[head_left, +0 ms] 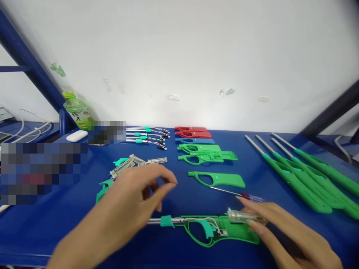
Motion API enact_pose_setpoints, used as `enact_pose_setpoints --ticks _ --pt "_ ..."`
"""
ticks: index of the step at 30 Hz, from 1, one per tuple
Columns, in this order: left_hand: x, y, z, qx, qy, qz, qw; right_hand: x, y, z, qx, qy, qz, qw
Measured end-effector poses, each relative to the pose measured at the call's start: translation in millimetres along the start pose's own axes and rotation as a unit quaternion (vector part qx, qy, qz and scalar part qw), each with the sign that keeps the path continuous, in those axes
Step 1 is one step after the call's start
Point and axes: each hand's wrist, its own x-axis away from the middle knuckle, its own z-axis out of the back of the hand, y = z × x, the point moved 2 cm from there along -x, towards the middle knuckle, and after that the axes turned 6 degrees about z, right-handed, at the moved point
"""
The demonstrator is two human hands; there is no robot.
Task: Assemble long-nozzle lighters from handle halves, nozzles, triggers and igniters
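Note:
My right hand (291, 231) grips a clear plastic lighter fuel tank (244, 216) between thumb and fingers, just over the handle end of an open green lighter half-shell (238, 233). In that half-shell lie a teal trigger (208, 228), white wires (214, 221) and a metal tube running left with a teal piece (167, 221) on it. My left hand (137, 198) hovers above the tube, thumb and index fingertips pinched together, nothing visible between them. Behind the half-shell lie a screwdriver (254, 198) and a green cover half (221, 179).
Finished green lighters (297, 179) with metal tubes lie at the right. Red shells (193, 133), a blue shell (196, 141) and green shells (200, 148) are lined up at the back. Wired tubes (140, 137), clear tanks (123, 168) and a bottle (78, 112) are on the left.

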Motion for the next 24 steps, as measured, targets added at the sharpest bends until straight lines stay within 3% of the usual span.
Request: enact_pose_setpoints --ticks 4,8,13,24 --pt "0 24 -53.1 0.133 -0.055 -0.05 0.988 -6 -4 3 -0.011 -0.02 0.015 1.0" --pt "6 37 -87.2 0.234 -0.108 -0.001 0.966 -9 -10 5 -0.042 -0.011 0.003 0.999" --pt "10 45 -93.5 0.312 -0.122 0.1 0.937 -11 -17 3 -0.071 -0.009 0.009 0.997" --pt "10 48 -99.5 0.385 -0.158 0.11 0.903 -22 -25 4 -0.081 -0.004 0.037 0.996"
